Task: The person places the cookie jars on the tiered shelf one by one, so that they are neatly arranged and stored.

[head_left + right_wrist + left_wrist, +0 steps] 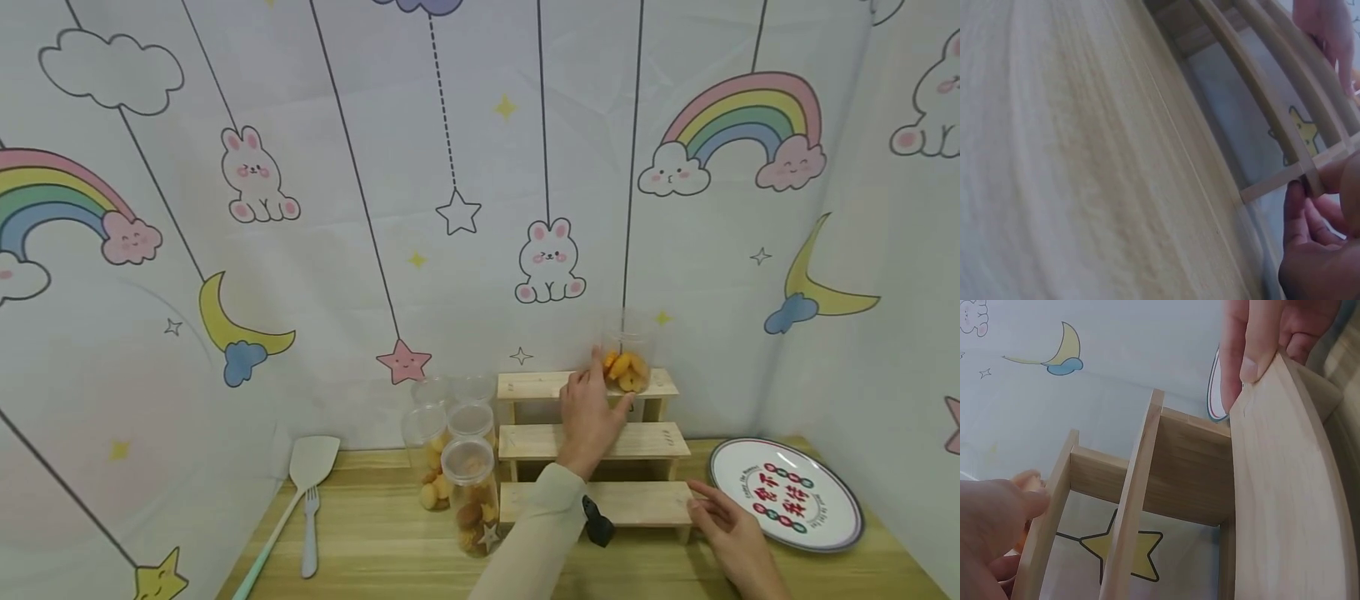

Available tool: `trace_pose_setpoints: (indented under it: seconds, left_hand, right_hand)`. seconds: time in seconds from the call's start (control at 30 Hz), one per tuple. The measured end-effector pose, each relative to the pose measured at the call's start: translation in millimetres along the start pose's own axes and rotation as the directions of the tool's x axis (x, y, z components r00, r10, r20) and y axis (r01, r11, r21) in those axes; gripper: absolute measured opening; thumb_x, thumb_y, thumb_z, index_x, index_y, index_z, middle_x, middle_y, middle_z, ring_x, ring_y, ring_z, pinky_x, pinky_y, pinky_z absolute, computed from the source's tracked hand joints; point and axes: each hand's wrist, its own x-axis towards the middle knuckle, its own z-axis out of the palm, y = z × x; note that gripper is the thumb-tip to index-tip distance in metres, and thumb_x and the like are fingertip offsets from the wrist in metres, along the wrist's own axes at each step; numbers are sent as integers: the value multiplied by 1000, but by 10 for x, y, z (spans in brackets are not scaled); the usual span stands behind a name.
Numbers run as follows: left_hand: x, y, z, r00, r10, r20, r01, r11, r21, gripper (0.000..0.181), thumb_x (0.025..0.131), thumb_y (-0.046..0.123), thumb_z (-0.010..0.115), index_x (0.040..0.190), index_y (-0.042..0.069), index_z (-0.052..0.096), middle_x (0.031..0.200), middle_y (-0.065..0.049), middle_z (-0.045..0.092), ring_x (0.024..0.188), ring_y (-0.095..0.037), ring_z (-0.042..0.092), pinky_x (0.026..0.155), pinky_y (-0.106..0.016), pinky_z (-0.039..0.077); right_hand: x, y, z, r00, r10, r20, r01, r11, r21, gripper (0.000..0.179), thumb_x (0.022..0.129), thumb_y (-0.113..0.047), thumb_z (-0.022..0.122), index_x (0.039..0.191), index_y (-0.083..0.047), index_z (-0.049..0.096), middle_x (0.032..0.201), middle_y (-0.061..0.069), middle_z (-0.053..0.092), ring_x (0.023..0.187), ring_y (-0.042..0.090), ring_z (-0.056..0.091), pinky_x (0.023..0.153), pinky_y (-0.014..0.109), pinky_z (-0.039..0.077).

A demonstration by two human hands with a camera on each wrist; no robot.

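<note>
A wooden three-step display shelf (pixel 592 500) stands against the backdrop. On its top step, toward the right end, is a clear jar (pixel 628 371) of orange-yellow snacks. My left hand (pixel 592 412) holds this jar low on its left side, thumb at the front and index finger along the side. In the left wrist view, the left hand (pixel 991 519) partly hides the jar behind the top board. My right hand (pixel 731 533) pinches the right end of the lowest step; the right wrist view shows thumb and fingers of that hand (pixel 1322 244) around the board's end.
Left of the shelf stand several clear lidded jars (pixel 470 500) with cookies and snacks. Farther left lie a spatula (pixel 313 461) and a pale fork (pixel 311 533). A white plate (pixel 817 508) with red lettering lies to the right. A patterned cloth (pixel 337 208) encloses the table.
</note>
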Motion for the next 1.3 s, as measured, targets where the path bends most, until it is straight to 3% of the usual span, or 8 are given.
trace_pose_setpoints:
  seconds: [0.43, 0.57, 0.67, 0.77, 0.87, 1.03, 1.17, 1.3]
  left_hand:
    - [-12, 5, -36, 998, -26, 55, 25, 1000, 19, 86, 100, 52, 76, 167, 12, 38, 159, 0, 61, 147, -20, 53, 125, -37, 42]
    - [-61, -43, -88, 999, -4, 45, 8, 994, -105, 83, 100, 43, 79, 166, 11, 38, 156, -6, 60, 146, -24, 54, 125, -39, 45]
    - [-161, -76, -190, 999, 36, 19, -30, 970, -242, 79, 101, 34, 79, 165, 11, 40, 155, -9, 61, 146, -27, 55, 122, -42, 50]
    - [-318, -85, -362, 996, 85, -3, -81, 938, -337, 73, 104, 31, 75, 165, 12, 40, 156, -7, 60, 146, -27, 56, 120, -44, 52]
    - [-503, -125, -575, 987, 145, -63, -158, 915, -372, 67, 105, 30, 73, 163, 14, 43, 152, -3, 63, 143, -25, 58, 118, -46, 54]
    - [-798, -309, -1018, 943, 249, -221, -317, 876, -363, 54, 105, 25, 74, 154, 14, 55, 143, -4, 70, 137, -23, 64, 113, -47, 57]
    - [-967, -577, -1383, 933, 226, -280, -326, 860, -392, 45, 104, 24, 76, 146, 17, 63, 138, 1, 73, 133, -20, 66, 113, -43, 57]
    - [-1026, -947, -1585, 928, 179, -326, -306, 867, -395, 37, 102, 21, 78, 137, 16, 69, 132, 2, 76, 127, -19, 70, 110, -40, 58]
  right_hand:
    - [-4, -24, 10, 1000, 12, 14, -12, 1000, -19, 61, 112, -36, 62, 157, 4, 51, 135, 21, 71, 97, -18, 58, 85, 5, 54]
    - [-20, -4, 25, 999, -42, -16, 41, 999, -26, 56, 112, -31, 63, 153, 6, 54, 126, 21, 75, 94, -17, 60, 82, 5, 54]
    - [-24, 9, 26, 997, -71, -39, 69, 997, -34, 53, 112, -28, 63, 151, 7, 56, 120, 19, 77, 92, -16, 61, 80, 5, 54]
    - [-22, 8, 18, 997, -62, -40, 60, 998, -37, 55, 112, -30, 63, 152, 7, 56, 121, 17, 77, 93, -17, 60, 80, 4, 53]
    - [-23, -1, 28, 998, -52, -35, 50, 998, -37, 57, 112, -33, 63, 153, 6, 55, 123, 18, 76, 93, -18, 59, 81, 3, 52]
    - [-38, 3, 45, 998, -55, -26, 54, 998, -39, 57, 112, -33, 63, 152, 6, 55, 119, 11, 77, 94, -18, 59, 81, 2, 51]
    - [-46, 12, 34, 998, -63, -32, 61, 997, -52, 58, 111, -36, 64, 152, 4, 56, 110, -4, 77, 93, -19, 59, 81, 0, 50]
    - [-40, 19, 12, 997, -61, -36, 59, 997, -53, 61, 111, -40, 63, 153, 4, 56, 103, -18, 72, 92, -19, 58, 80, -1, 48]
